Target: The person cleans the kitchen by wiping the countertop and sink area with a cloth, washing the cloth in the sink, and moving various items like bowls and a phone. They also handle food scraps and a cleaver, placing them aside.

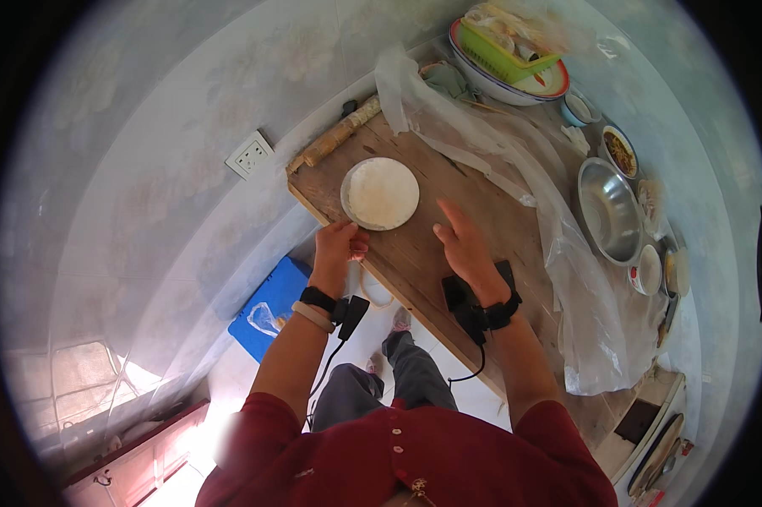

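A round bowl filled with white powder, perhaps flour (383, 194), stands on the wooden tabletop (406, 253) near its left corner. My left hand (341, 246) is at the table's edge, just below the bowl, with its fingers curled; its fingertips are at or close to the rim, and I cannot tell whether they touch it. To the right of the bowl my right hand (463, 241) hovers over the wood, thumb and index finger apart, holding nothing. Both wrists wear dark straps with black devices and cables.
A wooden rolling pin (343, 131) lies along the wall edge. Clear plastic sheeting (571, 285) stretches across the table's right side. Beyond it stand a steel basin (609, 211), a bowl of food (620, 152) and an enamel basin (514, 95) holding a green basket (508, 60). A blue box (260, 317) is below left.
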A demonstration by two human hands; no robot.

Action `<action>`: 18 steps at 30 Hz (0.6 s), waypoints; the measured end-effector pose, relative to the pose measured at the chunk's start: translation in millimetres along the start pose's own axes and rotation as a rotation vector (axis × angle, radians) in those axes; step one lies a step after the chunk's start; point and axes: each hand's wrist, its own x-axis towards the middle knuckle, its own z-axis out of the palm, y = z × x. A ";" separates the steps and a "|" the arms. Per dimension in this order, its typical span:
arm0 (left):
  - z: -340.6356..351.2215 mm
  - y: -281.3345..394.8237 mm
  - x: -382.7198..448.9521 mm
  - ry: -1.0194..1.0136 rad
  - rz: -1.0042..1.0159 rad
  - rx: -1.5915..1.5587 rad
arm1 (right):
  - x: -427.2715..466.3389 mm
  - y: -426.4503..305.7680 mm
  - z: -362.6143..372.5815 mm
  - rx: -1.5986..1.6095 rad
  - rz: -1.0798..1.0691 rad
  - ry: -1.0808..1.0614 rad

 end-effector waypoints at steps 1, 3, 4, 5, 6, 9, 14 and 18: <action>4.3 2.1 9.1 0.046 -0.037 0.028 | 15.0 -1.3 0.9 0.025 0.002 -0.009; 11.5 0.6 19.4 0.075 0.004 0.014 | 43.8 -5.8 10.1 0.083 0.005 -0.025; 13.0 -0.5 22.0 0.086 -0.004 0.023 | 59.2 -8.4 16.0 0.115 0.009 -0.034; 14.9 -1.4 24.5 0.081 -0.002 0.027 | 74.3 -11.3 21.5 0.155 0.018 -0.041; 16.8 -1.6 27.6 0.085 -0.016 0.010 | 89.3 -14.8 27.0 0.173 0.049 -0.069; 20.6 1.3 38.1 0.072 -0.005 -0.006 | 134.4 -24.4 41.4 0.201 0.091 -0.118; -3.5 4.9 28.3 0.137 0.059 0.121 | 189.0 -30.3 72.9 0.062 -0.042 -0.185; -68.9 10.7 -22.3 0.214 0.001 0.155 | 221.0 -33.5 120.9 -0.125 -0.029 -0.324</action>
